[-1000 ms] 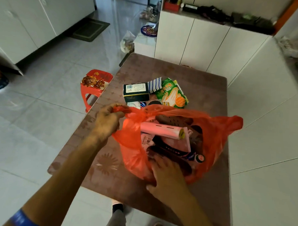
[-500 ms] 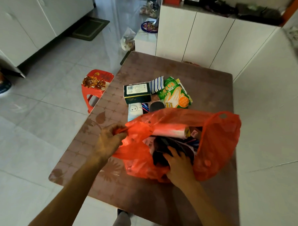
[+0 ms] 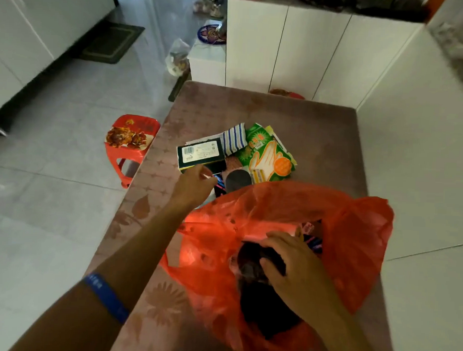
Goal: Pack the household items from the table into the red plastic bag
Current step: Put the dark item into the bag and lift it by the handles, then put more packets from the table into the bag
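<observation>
The red plastic bag (image 3: 355,233) lies open on the brown table (image 3: 320,131), close to me. My right hand (image 3: 298,268) is inside its mouth, thumb and fingers around a dark shoe-like item (image 3: 250,258). My left hand (image 3: 194,185) is off the bag and stretched out to the pile behind it, fingers curled at the near edge of a dark green box (image 3: 199,154). A sliver of white shows at its fingertips. A striped cloth (image 3: 234,139), a green glove packet (image 3: 268,155) and a dark oval item (image 3: 238,178) also lie in the pile.
A red plastic stool (image 3: 132,141) holding dried flowers stands on the floor just left of the table. White cabinets (image 3: 297,45) stand beyond the table's far edge and along the right. A dark mat (image 3: 111,42) lies on the tiled floor at far left.
My left hand let go of the bag's left handle and reached forward to the pile by the green box. The bag's mouth sagged. My right hand stayed on the dark item inside.
</observation>
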